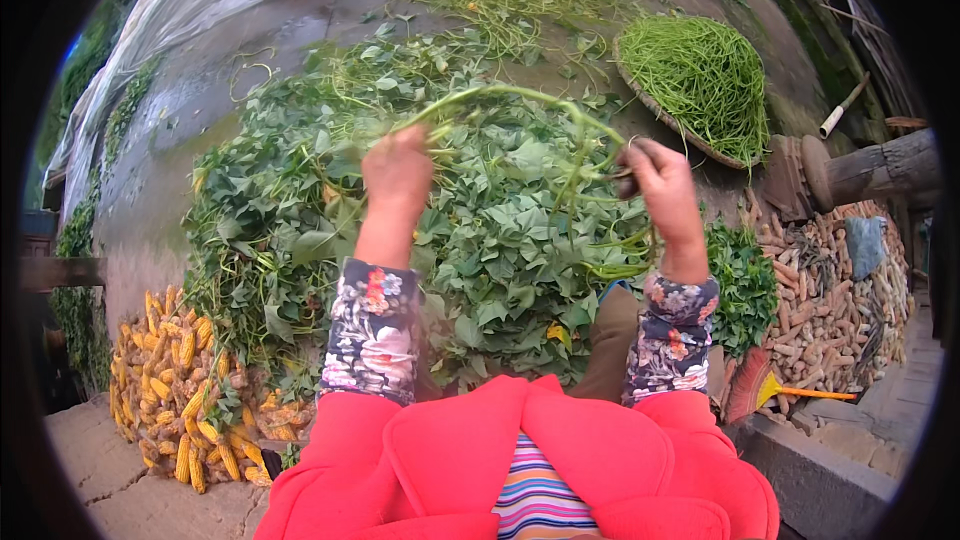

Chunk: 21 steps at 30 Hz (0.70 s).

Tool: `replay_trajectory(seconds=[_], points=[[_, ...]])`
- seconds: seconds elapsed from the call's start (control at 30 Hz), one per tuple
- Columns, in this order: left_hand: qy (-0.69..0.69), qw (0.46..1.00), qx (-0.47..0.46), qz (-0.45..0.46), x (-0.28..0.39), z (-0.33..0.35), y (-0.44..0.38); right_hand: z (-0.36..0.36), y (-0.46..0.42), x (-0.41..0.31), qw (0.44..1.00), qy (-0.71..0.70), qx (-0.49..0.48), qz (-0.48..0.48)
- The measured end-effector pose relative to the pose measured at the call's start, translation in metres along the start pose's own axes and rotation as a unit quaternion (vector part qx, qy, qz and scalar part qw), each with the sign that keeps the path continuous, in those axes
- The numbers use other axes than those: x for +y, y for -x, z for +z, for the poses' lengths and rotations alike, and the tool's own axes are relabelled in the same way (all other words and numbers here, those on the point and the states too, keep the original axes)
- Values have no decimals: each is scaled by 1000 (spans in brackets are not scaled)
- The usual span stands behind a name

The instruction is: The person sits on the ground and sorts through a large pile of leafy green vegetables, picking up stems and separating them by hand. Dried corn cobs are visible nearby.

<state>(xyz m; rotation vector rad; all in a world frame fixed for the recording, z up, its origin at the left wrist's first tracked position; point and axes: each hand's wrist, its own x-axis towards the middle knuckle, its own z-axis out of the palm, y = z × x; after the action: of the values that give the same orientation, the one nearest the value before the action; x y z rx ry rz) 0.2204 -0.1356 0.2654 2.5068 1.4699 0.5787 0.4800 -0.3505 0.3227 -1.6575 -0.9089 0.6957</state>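
Note:
A long green vine (pixel 510 90) arches between my two hands above a broad heap of leafy vines (pixel 495 240). My left hand (pixel 399 169) is closed around one end of it, blurred by motion. Around the other end, the fingers of my right hand (pixel 660 176) are pinched together. Thin stems (pixel 574 172) dangle from the vine beside the right hand. More pale stems (pixel 619 259) show below that hand, near my knee; whether they hang from it or lie on the heap I cannot tell.
At the far right a round basket (pixel 652 109) holds green stems (pixel 694 82). Corn ears (pixel 187 382) are piled at left, bare cobs (pixel 810 315) at right near a broom (pixel 750 386). A wooden beam (pixel 885 169) juts in at right. Clear plastic sheeting (pixel 180 15) lies far left.

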Motion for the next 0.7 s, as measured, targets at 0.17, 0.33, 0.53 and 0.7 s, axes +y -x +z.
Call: replay_trajectory(seconds=[0.17, 0.33, 0.53, 0.7], points=[[282, 957, -72, -2, -51, 20, -4, -45, -5, 11, 986, -15, 162, -26], [636, 709, -301, -59, -5, -15, -3, -33, -14, 32, 978, 55, 197, -46], [696, 652, -282, -108, 9, -22, 3, -18, -14, 28, 983, 57, 171, -47], [719, 646, -255, -28, 20, -15, 7, -6, -12, 17, 992, 14, 111, -60]])
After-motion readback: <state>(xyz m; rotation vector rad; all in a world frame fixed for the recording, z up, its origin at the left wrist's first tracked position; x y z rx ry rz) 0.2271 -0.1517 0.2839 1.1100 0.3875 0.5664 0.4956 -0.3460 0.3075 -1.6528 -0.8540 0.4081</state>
